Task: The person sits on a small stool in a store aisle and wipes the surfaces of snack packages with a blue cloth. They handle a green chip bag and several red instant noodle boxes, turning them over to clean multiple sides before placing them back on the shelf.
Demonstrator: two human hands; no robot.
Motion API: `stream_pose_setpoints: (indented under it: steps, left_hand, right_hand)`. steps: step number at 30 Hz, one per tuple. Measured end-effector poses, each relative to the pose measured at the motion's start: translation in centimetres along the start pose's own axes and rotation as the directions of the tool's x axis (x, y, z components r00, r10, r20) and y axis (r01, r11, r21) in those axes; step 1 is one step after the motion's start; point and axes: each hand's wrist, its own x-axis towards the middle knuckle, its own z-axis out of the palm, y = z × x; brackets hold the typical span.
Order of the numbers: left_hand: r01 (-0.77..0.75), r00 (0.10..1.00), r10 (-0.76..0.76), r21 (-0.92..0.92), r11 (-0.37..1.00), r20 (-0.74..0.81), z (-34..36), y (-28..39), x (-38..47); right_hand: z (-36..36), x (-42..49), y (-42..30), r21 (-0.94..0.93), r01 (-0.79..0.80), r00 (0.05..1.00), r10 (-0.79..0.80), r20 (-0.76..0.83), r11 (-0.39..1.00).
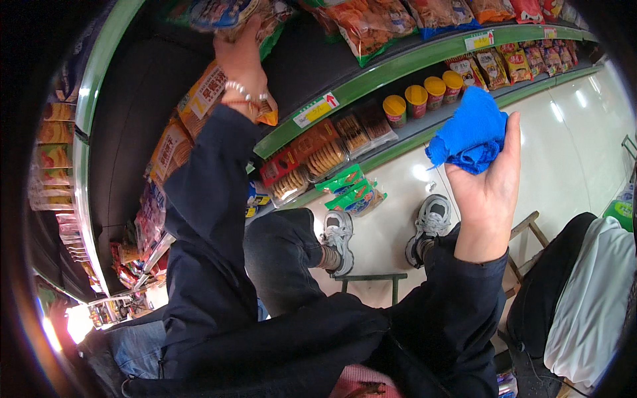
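My left hand [244, 69], with a beaded bracelet at the wrist, reaches over the upper shelf and grips a plastic snack bag [224, 15] at the top of the view; the bag is slightly blurred. Bags of biscuits [201, 97] with orange and white print lie beneath that wrist. On the right, my right hand [485, 199] is raised palm up over the floor, holding a crumpled blue cloth [470, 129] between thumb and palm. Orange and green snack bags [368, 25] lie on the shelf to the right of my left hand.
A green shelf edge [398, 74] with price tags crosses the view. Below stand yellow-lidded cups [415, 99] and boxed round cookies [326, 159]. Green snack packets [353, 191] lie by my shoes. A green-framed stool [371, 277] is beneath me; white fabric [587, 298] hangs at right.
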Motion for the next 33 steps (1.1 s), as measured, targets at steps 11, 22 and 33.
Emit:
stream_pose_setpoints:
  steps: [11, 22, 33]
  left_hand:
    - [0.666, 0.746, -0.627, -0.248, 0.703, 0.226, 2.6, 13.6, -17.6]
    - [0.817, 0.576, -0.676, -0.307, 0.488, 0.460, 2.1, 10.5, -21.7]
    - [0.767, 0.594, -0.616, -0.131, 0.629, 0.517, 0.5, 9.1, -23.5]
  right_hand:
    - [1.3, 0.0, 2.4, -0.187, 0.342, 0.938, -0.321, 0.132, 0.921]
    - [-0.1, -3.1, 8.7, -0.342, 0.822, 0.410, 0.055, 0.911, -0.454]
    - [1.5, -1.7, 10.8, -0.243, 0.863, 0.301, 0.065, 0.952, -0.443]
